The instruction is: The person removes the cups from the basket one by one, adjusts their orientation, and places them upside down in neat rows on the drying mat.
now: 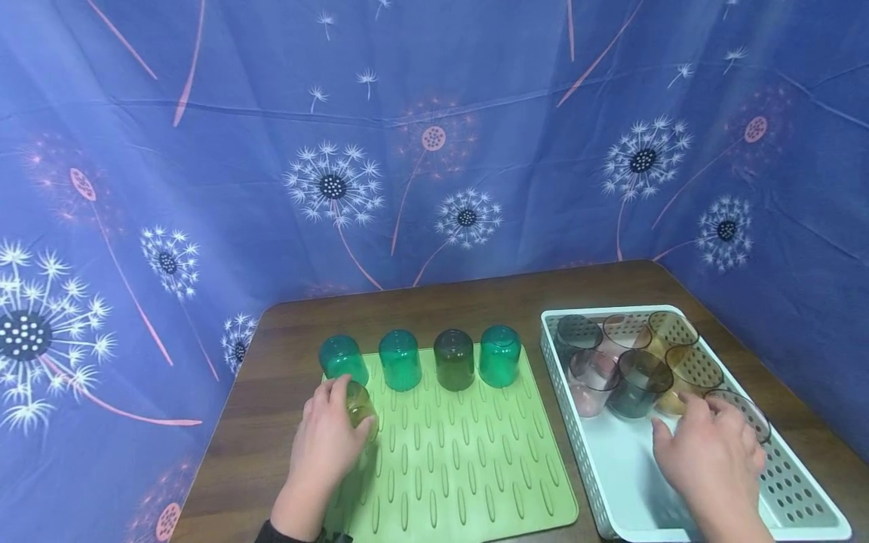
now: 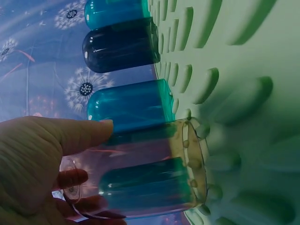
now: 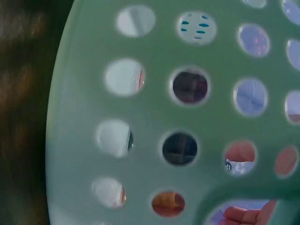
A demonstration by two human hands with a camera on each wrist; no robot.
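Note:
My left hand (image 1: 329,430) grips an upside-down yellow-tinted glass (image 1: 360,411) near the left edge of a green ridged mat (image 1: 468,460). In the left wrist view, thumb and fingers wrap the base of this glass (image 2: 145,164), with its rim right at the mat. Behind it stand several upturned glasses in a row: a teal one (image 1: 342,358), two green ones and a dark olive one (image 1: 454,360). Over the white basket (image 1: 591,483), my right hand (image 1: 713,456) has its thumb spread, fingers overlapping a glass (image 1: 750,413) at the basket's right side.
Several upright glasses in grey, pink and amber crowd the basket's far end, including a dark grey glass (image 1: 638,385). The perforated basket wall (image 3: 150,108) fills much of the right wrist view. A patterned blue cloth (image 1: 434,151) hangs behind the wooden table (image 1: 231,452).

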